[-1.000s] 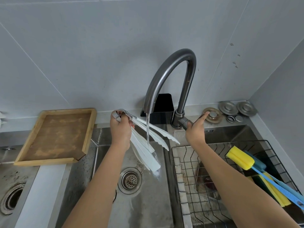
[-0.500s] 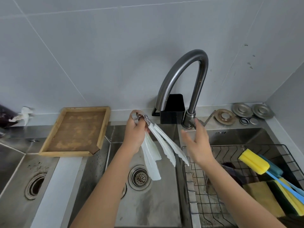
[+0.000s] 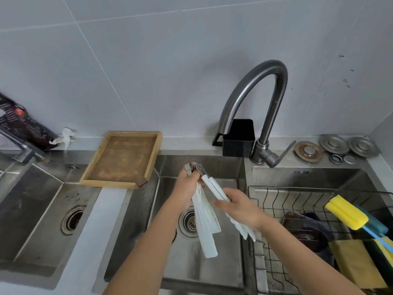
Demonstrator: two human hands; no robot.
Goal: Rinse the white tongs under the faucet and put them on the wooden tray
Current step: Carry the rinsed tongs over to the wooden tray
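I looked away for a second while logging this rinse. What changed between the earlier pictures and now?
The water stopped. The right hand left the faucet lever and took hold of one pair of white tongs. The left hand kept its grip at their hinged end, over the sink. The wooden tray stayed put.

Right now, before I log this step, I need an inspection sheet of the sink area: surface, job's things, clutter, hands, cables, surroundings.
Surface: steel sink, wet; drain open.
Job's things: white tongs held over the sink; faucet shows no water running; wooden tray bare, on the counter to the left.
Clutter: wire rack with yellow brush and sponges; black holder; metal discs; dark packet.
Hands: left hand grips the tongs' hinge end; right hand grips one pair's arms.
Cables: nothing seen.
Surroundings: grey tiled wall; second sink at left.
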